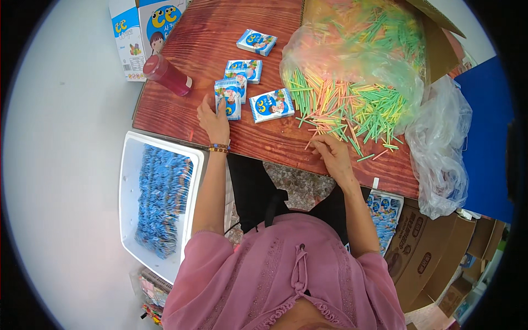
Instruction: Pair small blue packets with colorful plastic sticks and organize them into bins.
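My left hand (213, 120) rests on the red-brown wooden table (181, 110), fingers on a small blue-and-white carton (228, 99) standing on end. Three more such cartons (271, 104) lie just beyond and to the right. My right hand (331, 152) is at the near edge of a heap of green, yellow and pink straws (352, 110), fingertips pinching among the loose ones; whether it grips one I cannot tell. The heap spills from a clear plastic bag (352, 49) inside a cardboard box.
A red bottle (168, 75) lies at the table's left end beside a large printed carton box (140, 27). A white tub (132, 181) of blue packs stands left of my lap. Crumpled clear plastic (440, 148) and brown cardboard boxes (423, 247) sit at right.
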Action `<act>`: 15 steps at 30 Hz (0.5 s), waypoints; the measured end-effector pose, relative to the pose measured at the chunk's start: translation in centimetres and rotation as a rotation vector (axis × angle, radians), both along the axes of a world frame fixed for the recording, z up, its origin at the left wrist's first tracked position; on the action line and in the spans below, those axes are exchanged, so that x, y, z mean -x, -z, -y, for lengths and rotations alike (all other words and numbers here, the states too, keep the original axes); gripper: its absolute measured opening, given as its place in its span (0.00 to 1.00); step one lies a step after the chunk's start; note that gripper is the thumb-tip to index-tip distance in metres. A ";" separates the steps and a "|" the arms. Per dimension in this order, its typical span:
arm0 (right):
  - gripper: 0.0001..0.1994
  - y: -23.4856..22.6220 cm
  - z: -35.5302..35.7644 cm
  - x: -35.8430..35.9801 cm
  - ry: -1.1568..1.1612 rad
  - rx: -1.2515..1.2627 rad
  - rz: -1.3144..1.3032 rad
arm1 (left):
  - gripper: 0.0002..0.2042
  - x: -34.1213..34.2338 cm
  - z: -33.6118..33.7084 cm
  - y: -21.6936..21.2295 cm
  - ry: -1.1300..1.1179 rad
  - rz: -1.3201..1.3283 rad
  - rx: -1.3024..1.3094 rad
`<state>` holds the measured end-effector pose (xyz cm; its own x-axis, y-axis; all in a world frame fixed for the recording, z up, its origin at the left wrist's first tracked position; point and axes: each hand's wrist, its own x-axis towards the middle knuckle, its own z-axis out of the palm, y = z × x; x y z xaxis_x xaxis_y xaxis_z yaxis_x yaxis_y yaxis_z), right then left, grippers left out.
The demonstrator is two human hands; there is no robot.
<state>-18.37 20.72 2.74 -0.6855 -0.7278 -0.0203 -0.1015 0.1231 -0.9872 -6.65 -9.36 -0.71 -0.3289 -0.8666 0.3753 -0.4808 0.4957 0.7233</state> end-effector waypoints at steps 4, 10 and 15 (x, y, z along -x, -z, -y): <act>0.07 0.3 -0.3 -0.3 0.037 0.022 0.052 | 0.26 -0.2 -1.0 -0.8 -0.051 0.096 0.088; 0.08 1.0 -0.7 -0.2 0.063 0.029 0.050 | 0.20 2.9 -5.3 -2.8 0.321 0.137 0.422; 0.08 1.6 -0.7 -0.3 0.070 0.007 0.029 | 0.23 5.2 -4.1 -2.8 0.493 0.357 0.298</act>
